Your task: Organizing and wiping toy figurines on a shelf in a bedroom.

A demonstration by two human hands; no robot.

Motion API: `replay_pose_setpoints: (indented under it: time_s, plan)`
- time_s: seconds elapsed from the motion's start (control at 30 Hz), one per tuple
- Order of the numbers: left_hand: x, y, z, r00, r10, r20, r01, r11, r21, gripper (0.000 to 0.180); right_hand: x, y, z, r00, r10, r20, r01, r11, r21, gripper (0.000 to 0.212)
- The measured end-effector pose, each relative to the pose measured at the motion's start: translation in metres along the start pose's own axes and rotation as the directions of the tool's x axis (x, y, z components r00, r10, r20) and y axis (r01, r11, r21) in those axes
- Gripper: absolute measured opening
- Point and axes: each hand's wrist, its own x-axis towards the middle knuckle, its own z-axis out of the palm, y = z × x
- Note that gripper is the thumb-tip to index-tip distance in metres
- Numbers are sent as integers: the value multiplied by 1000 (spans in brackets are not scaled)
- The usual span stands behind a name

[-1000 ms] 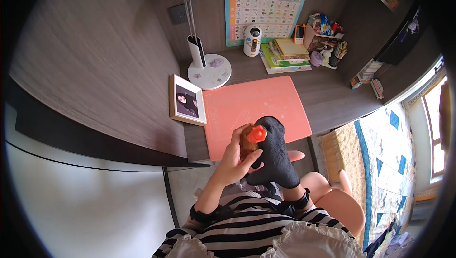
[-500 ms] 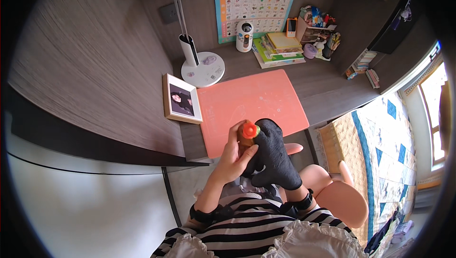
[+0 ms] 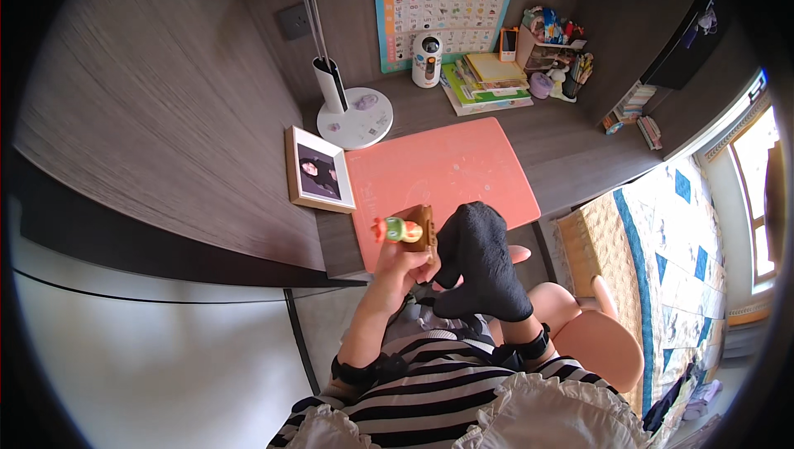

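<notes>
The left hand has its grip closed around a small brown block toy with an orange-and-green figure on its side, held up over the near edge of the pink mat. The right hand, in a black glove, is curled loosely just beside the toy; whether it touches it cannot be told. Beyond the grip, the dark tabletop carries a framed photo, a white lamp base and stacked books.

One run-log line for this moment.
left hand: holds small toy | right hand: inside black cloth, beside toy | below: pink mat
</notes>
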Motion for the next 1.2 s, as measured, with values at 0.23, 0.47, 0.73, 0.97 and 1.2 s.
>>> replay_pose_setpoints:
  time_s: [0.23,0.47,0.73,0.97,1.2]
  plan:
    - [0,2,2,999,-49,2,49,997,-55,46,-5,20,27,968,251,-32,-252,964,-79,41]
    - [8,7,8,1000,-23,0,22,992,-120,51,-9,83,72,882,379,-281,-46,662,748,37]
    - [16,4,-10,982,62,-176,-26,980,197,30,6,4,-5,958,-80,-275,25,980,-200,37]
    - [19,-8,-9,956,230,-182,-174,944,281,25,-2,-8,-22,953,32,-302,-102,970,-221,31]
    - [26,43,-9,903,405,-140,-326,862,388,26,-4,-17,-34,954,108,-281,-179,953,-244,26]
